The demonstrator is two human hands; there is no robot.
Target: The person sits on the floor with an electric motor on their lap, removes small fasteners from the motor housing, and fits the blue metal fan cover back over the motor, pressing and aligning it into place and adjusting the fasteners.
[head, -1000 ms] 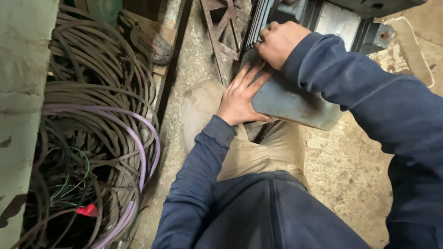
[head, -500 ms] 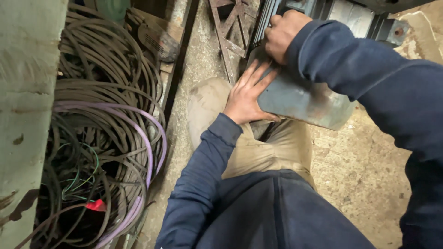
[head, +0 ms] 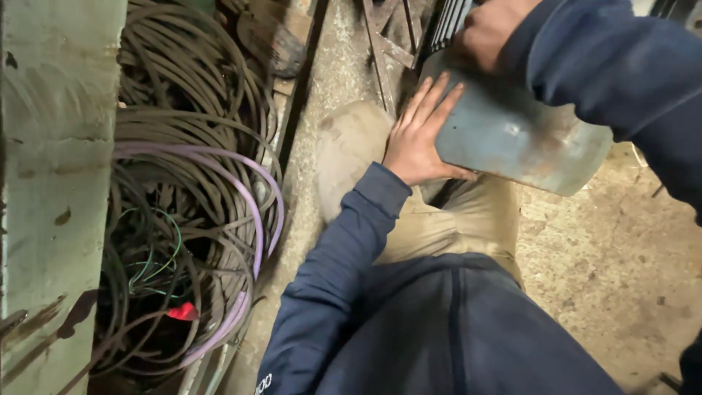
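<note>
A grey-blue metal cylinder housing (head: 523,132), worn and rust-spotted, lies across my knee at the upper right, with dark ribbed fins (head: 450,22) at its far end. My left hand (head: 420,132) is pressed flat against its side, fingers spread. At the top edge my right hand (head: 486,33) is closed over the housing's finned far end; what the fingers grip is hidden. Both arms wear dark blue sleeves, and my tan trousers (head: 453,219) show under the housing.
Coils of dark cable with one purple cable (head: 252,212) fill the left side beside a pale green wall (head: 51,183). A red tag (head: 181,312) lies among thin green wires. Rusty metal angle pieces (head: 387,44) lie on the dusty concrete floor (head: 621,263).
The view has shifted so the housing and hands sit higher and further right. My right hand has moved up to the frame's top edge. My left hand stays flat on the housing.
</note>
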